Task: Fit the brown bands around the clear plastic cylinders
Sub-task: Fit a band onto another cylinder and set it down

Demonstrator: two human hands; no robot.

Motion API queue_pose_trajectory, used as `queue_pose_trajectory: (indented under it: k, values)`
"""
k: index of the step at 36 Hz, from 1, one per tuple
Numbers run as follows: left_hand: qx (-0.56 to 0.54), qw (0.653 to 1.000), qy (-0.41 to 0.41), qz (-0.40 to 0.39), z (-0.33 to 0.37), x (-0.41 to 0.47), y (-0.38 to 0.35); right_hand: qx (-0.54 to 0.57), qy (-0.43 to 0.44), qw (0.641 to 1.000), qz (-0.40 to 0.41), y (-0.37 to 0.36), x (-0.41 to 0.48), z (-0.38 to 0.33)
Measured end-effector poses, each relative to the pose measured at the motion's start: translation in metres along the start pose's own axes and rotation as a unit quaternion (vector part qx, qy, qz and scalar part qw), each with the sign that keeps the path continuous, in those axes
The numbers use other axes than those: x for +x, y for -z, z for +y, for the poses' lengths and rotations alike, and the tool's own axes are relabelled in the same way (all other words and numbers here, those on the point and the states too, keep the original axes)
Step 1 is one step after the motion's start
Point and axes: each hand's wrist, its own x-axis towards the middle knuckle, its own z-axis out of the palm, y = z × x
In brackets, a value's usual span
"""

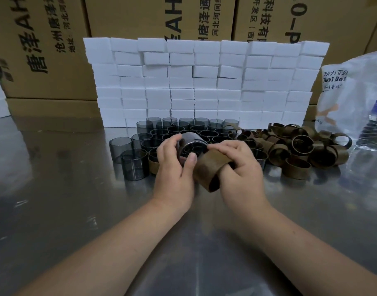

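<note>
Steel tabletop (55, 210), near its middle: left hand (174, 171) grips one clear cylinder (190, 144), its mouth tilted toward the viewer; right hand (241, 167) holds a brown band (213, 169), fingers threaded through it, just beside the cylinder. Behind stand spare cylinders (183, 129), a heap of bands (301, 146) at right, white blocks (204, 82) beyond. Risk: a skewed approach would likely jam or crease the band on the rim

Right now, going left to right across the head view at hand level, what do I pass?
Standing clear cylinders → left hand → held clear cylinder → brown band → right hand → pile of brown bands → water bottle.
</note>
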Motion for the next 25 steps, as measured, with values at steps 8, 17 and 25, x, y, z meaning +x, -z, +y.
queue_pose_trajectory:
  k: [8,17,25]
  values:
    - [-0.014,0.999,-0.02,-0.031,0.006,-0.002,0.0,0.01,-0.119,0.992,-0.029,0.003,0.002,0.013]
    - [0.005,0.993,-0.015,-0.114,0.013,-0.004,0.006,-0.031,-0.15,0.988,-0.007,0.003,0.005,0.012]
    - [0.162,0.975,-0.047,-0.142,0.025,-0.009,0.008,-0.028,-0.188,0.982,0.006,-0.002,0.003,0.01]
